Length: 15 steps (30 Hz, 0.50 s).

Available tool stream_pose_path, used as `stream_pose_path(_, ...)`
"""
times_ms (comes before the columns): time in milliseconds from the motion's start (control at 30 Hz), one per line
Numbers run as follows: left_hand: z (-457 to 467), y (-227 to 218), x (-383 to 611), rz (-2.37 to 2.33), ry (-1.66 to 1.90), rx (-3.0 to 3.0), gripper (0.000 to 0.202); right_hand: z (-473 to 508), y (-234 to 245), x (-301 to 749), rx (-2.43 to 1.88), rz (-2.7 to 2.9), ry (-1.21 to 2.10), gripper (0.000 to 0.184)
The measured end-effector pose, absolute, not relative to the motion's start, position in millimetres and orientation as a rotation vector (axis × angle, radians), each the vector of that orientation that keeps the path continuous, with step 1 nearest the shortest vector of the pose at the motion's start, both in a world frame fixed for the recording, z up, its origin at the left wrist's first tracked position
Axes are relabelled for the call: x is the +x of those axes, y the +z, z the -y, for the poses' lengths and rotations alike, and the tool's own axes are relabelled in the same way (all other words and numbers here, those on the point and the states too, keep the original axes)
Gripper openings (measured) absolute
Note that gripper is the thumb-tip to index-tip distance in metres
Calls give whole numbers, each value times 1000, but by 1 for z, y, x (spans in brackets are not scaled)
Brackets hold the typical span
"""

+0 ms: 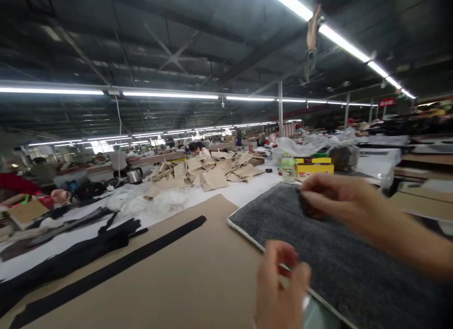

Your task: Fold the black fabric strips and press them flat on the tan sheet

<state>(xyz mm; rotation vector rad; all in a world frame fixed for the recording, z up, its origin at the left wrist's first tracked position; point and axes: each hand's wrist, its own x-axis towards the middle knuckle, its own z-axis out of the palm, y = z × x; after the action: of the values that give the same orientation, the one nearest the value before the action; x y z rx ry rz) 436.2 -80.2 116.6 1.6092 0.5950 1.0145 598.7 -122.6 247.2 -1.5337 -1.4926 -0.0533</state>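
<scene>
My right hand [332,199] is raised over a dark grey fabric-covered board [339,258] with a pale edge. Its fingers are closed on a small dark piece [307,205], too blurred for me to name. Lower down, my left hand [281,289] hovers by the board's left edge. Its thumb and fingers curl loosely with a gap between them, and I see nothing held there. To the left lies a large tan sheet [198,272] with a long black strip [116,267] across it.
Black fabric pieces [81,248] lie along the left. Farther back are clear plastic film [148,208], piled tan pieces [212,168], a metal kettle [134,175], a greenish bottle [288,167] and a yellow box [314,167]. A person's red sleeve [17,183] shows at far left.
</scene>
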Motion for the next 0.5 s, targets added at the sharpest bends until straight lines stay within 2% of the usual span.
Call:
stream_pose_path(100,36,141,384,-596,1146,1414,31,80,220,534,-1536,1574,113,23)
stream_pose_path(200,5,139,336,-626,1196,1395,39,42,198,478,-1487,1644,192,19)
stream_pose_path(500,-16,114,227,-979,1488,1427,15,-20,148,360,-1349,1818,520,22)
